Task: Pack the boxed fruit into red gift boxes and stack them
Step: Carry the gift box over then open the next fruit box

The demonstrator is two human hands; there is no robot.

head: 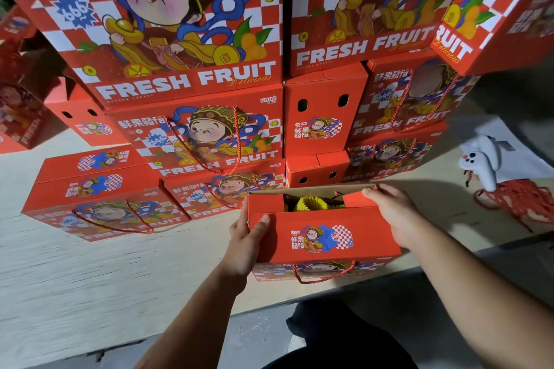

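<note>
Pale wooden boards form the work surface (75, 263), and a wall of stacked red gift boxes (192, 39) printed with "FRESH FRUIT" rises at its far side, some with red rope handles hanging down their fronts. Two more closed boxes (99, 195) sit one on the other to the left of the stack.

At the near edge of the boards sits the open gift box (325, 237), just in front of the stack. Its near top flap lies folded down, a small cartoon label showing on it, while the far cardboard flap stands up. Through the gap between them, yellow foam netting (311, 204) around the fruit is visible inside.

The left hand (245, 243) grips the box's left end, thumb curled over the top flap and fingers down the side. The right hand (392, 213) holds the far right corner, its fingers bent round the edge of the raised flap.

Off to the right, a white handheld device (482, 162) rests on a tangle of red cords (518, 201), well apart from the box.
</note>
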